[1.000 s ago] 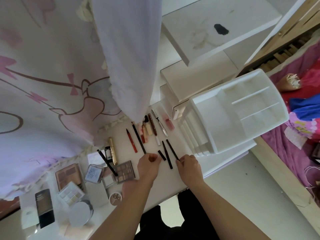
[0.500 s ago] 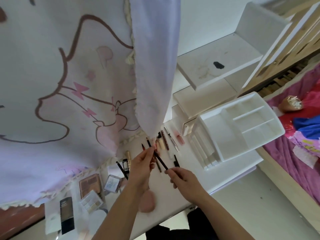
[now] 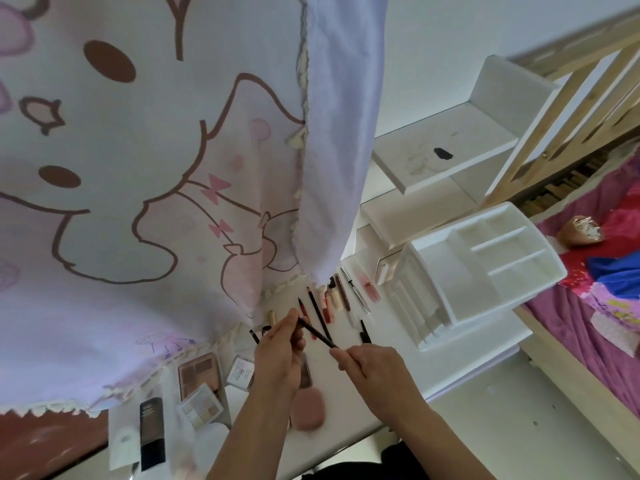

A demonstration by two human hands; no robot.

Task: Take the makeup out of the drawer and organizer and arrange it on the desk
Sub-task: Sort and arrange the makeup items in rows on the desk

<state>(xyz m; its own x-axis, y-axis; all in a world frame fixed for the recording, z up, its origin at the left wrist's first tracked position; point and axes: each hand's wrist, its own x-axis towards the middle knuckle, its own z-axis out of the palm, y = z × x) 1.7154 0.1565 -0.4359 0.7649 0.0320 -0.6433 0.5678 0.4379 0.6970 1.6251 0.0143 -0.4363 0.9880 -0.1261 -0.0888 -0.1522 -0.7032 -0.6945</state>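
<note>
- A dark foundation tube (image 3: 151, 433) lay at the left end of the desk (image 3: 460, 362), with a pale eyeshadow palette (image 3: 199, 407) and a brown palette (image 3: 200, 372) just to its right.
- A pink sponge (image 3: 308, 408) lay near the desk's front edge, beside the left forearm.
- The left hand (image 3: 278, 351) had its fingers curled and pinched the upper end of a black pencil (image 3: 317, 332).
- The pencil was held slanted above the desk, between both hands.
- The right hand (image 3: 372, 367) pinched the lower end in curled fingertips.
- Behind the hands, a row of pencils and lip glosses (image 3: 332, 299) lay side by side below a hanging curtain (image 3: 332, 133).
- A short black pencil (image 3: 364, 332) lay apart to their right.
- The white organizer (image 3: 474, 268) stood at the right end.
</note>
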